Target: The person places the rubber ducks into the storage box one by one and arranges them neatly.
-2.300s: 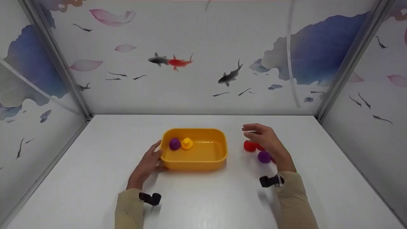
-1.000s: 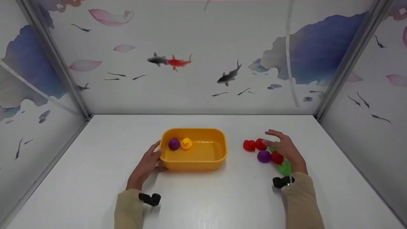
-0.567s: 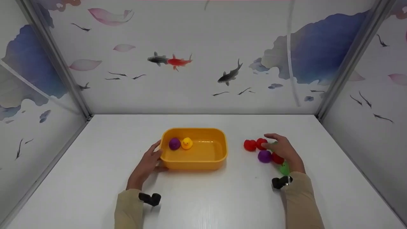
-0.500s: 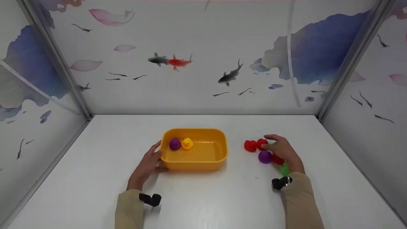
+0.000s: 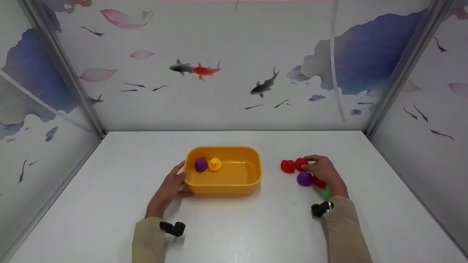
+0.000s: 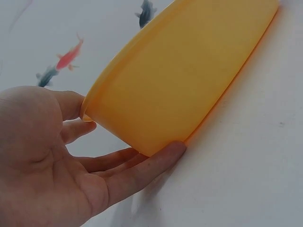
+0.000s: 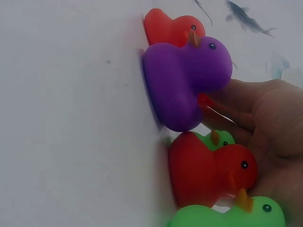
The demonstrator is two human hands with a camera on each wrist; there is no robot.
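Observation:
My left hand [image 5: 169,186] holds the left end of a yellow plastic tub [image 5: 223,189], thumb and fingers around its corner in the left wrist view. Inside the tub sit a purple rubber duck [image 5: 200,165] and a yellow rubber duck [image 5: 215,164]. To the right, my right hand [image 5: 325,171] pinches a red rubber duck [image 5: 300,164] between thumb and fingers. That duck is mostly hidden in the right wrist view behind a purple rubber duck [image 7: 175,85]. Close under the hand are another red duck [image 7: 194,170] and a green duck [image 7: 227,217].
One more red duck [image 5: 287,166] stands left of the pinched one, and another green duck [image 7: 222,138] shows partly behind the near red duck. White table [image 5: 234,226] surrounds everything, with printed panels [image 5: 234,44] at the back and both sides.
My right hand moved from over the left red duck rightward over the cluster, then lowered, and its thumb and fingers closed on a red duck. The left hand and tub stayed put.

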